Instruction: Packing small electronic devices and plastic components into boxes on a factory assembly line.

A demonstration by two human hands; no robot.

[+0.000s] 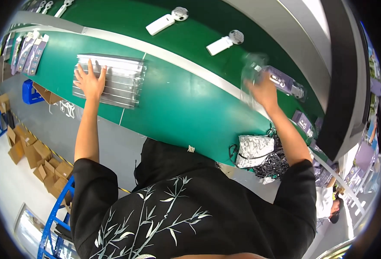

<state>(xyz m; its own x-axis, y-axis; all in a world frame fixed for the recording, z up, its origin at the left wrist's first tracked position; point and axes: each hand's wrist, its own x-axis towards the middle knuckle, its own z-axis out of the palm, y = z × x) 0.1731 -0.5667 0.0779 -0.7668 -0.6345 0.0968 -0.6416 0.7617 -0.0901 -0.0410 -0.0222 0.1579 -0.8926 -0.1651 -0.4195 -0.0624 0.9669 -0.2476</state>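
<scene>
My left hand [90,80] lies with fingers spread on a stack of clear plastic trays [123,82] on the green table. Over the belt's near edge at the right, my right hand [264,91] is closed around a clear plastic tray [251,73], blurred by motion. Just beyond it, partly behind the fingers, a purple box [281,81] lies on the belt with clear plastic at its far right end. Two white handheld fans, one nearer [225,43] and one farther left [167,21], lie flat on the dark green belt.
Purple boxes [30,54] stand at the table's left end. At the front right edge sit a white bag [255,150] and a pile of black cords [274,162]. A grey machine housing [339,86] rises at the right. Cardboard boxes [39,153] lie on the floor; another person [326,203] is at far right.
</scene>
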